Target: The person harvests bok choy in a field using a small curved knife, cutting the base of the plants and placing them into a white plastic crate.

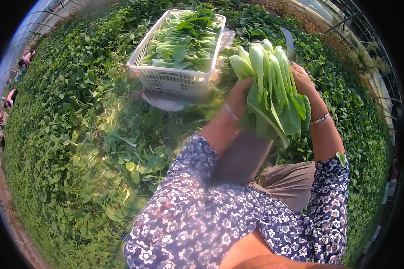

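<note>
A bunch of bok choy (pixel 272 80) is held up before me, its pale stem ends on top and its green leaves hanging down. My left hand (pixel 241 90) grips the bunch from its left side, fingers partly hidden behind the stems. On the other side my right hand (pixel 302 79) presses against the stems. From that hand rises the curved metal blade of a sickle (pixel 288 42); its handle is hidden in the fingers. Ahead and to the left stands a white plastic crate (pixel 175 82), filled with rows of bok choy (pixel 180 42).
Leafy green plants (pixel 87 67) cover the ground all around. Beneath the crate lies a pale plastic sheet (pixel 163 102). Bent people in pink (pixel 10 97) are far off at the left edge. A greenhouse frame (pixel 367 30) curves along the right.
</note>
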Motion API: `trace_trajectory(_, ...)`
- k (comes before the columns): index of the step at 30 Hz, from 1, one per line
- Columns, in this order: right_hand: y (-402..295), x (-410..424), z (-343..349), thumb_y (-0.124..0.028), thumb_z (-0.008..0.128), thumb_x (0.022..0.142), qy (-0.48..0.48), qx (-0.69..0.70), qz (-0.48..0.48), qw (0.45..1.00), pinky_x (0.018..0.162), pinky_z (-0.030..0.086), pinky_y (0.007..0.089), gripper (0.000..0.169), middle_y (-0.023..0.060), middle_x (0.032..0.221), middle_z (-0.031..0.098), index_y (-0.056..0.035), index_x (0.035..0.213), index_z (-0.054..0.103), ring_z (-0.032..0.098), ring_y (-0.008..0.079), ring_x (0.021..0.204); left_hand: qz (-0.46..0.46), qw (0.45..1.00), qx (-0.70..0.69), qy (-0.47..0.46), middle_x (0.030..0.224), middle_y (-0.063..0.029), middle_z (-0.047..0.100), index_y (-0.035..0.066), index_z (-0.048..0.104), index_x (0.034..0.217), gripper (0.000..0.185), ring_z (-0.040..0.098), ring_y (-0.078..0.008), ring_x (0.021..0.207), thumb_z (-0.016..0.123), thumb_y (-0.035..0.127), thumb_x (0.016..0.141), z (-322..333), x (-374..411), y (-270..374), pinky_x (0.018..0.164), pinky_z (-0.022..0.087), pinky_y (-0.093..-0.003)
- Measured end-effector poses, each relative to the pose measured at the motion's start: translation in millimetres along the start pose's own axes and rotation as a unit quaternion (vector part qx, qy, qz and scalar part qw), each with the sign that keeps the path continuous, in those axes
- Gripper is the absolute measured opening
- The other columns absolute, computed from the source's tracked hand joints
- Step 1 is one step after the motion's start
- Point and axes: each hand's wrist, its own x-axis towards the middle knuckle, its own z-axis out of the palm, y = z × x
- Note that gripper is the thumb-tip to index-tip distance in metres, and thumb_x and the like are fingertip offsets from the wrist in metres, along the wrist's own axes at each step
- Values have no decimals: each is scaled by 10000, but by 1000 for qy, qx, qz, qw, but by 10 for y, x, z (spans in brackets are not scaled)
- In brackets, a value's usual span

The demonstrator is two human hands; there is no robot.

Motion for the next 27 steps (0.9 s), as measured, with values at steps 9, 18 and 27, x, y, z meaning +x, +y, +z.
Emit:
trace_trajectory(9,220,262,312,-392,515,866,-116,282,140,942,770,472,290,501,76,1078,579,-28,1207,469,576,130,902,47,998,-26,-11,1043,-106,567,10,448,1172,435,587,-198,927,544,76,753,7,11,149,787,498,-311)
trace_trajectory(18,-396,660,525,-490,406,882,-219,151,152,952,913,401,346,620,145,1190,516,-8,1272,391,524,189,1044,226,967,49,106,1020,-123,573,-18,486,1123,389,592,-213,877,554,38,744,-62,-200,567,741,500,-309)
trace_trajectory(27,-276,428,1423,-272,782,599,-242,-321,-128,907,991,325,350,1110,250,1268,395,-2,1373,35,404,311,1192,352,889,146,253,1052,-103,553,-25,479,1134,397,556,-190,926,593,4,754,-404,-301,608,792,466,-295)
